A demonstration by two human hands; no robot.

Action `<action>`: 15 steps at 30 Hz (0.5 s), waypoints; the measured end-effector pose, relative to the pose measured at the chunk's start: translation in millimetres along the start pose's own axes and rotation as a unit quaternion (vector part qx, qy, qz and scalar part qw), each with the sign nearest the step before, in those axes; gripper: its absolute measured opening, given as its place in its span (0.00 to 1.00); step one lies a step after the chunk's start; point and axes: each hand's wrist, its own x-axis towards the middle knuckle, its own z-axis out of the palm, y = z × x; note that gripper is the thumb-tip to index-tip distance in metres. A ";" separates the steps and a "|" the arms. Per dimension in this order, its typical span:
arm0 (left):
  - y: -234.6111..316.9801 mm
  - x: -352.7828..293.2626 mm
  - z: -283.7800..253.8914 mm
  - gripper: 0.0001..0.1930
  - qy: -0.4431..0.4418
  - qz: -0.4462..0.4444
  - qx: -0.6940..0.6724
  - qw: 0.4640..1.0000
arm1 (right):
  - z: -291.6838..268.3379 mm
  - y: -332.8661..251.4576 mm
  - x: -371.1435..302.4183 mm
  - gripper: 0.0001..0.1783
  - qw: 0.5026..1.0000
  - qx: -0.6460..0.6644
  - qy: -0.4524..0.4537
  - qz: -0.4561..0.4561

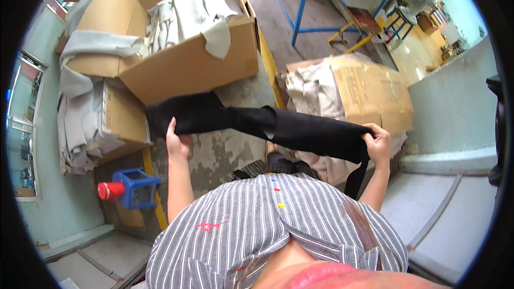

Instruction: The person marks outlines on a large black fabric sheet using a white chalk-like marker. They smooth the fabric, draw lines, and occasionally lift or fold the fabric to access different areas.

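Note:
A long piece of black fabric (316, 131) stretches across in front of me, held up between both hands. At its left end my left hand (176, 140) is closed on the edge, thumb up, with the fingers partly behind the cloth. My right hand (378, 142) grips the other end in a pinch, and a narrow strip of the cloth hangs below it. The fabric is folded or bunched near its middle, where a flap stands up. Its left end is slightly blurred.
Beyond the fabric stands a large open cardboard box (198, 69) full of pale grey fabric pieces (187, 10). Another carton (375, 91) with pale cloth lies ahead right. A blue plastic stool (136, 188) with a red-lidded container (110, 190) is at left. A blue-framed table (300, 8) stands farther back.

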 end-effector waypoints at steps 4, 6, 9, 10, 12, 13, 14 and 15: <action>-3.2 85.0 34.4 0.17 0.070 0.031 0.025 0.997 | 37.1 -23.6 139.2 0.11 0.998 -0.031 -0.014 -0.060; -8.1 129.2 56.4 0.18 0.093 0.041 -0.001 0.995 | 51.3 -38.9 204.0 0.11 0.996 -0.032 -0.048 -0.072; -14.1 181.3 88.0 0.19 0.129 0.099 -0.024 0.986 | 84.9 -53.3 298.6 0.13 0.985 -0.034 -0.063 -0.159; -13.9 202.9 100.7 0.19 0.145 0.116 -0.029 0.982 | 95.8 -58.8 328.3 0.13 0.985 -0.029 -0.077 -0.154; -8.4 241.9 132.6 0.20 0.185 0.162 -0.032 0.969 | 123.1 -76.7 385.3 0.12 0.980 -0.038 -0.093 -0.170; -8.9 267.4 155.1 0.21 0.204 0.192 -0.028 0.960 | 134.8 -74.4 414.0 0.12 0.976 -0.046 -0.093 -0.192; -3.7 292.7 179.8 0.21 0.226 0.228 -0.024 0.947 | 150.0 -75.7 444.8 0.12 0.978 -0.037 -0.109 -0.174; 1.6 318.3 202.0 0.22 0.245 0.256 -0.018 0.935 | 156.5 -78.4 469.9 0.12 0.981 -0.036 -0.122 -0.150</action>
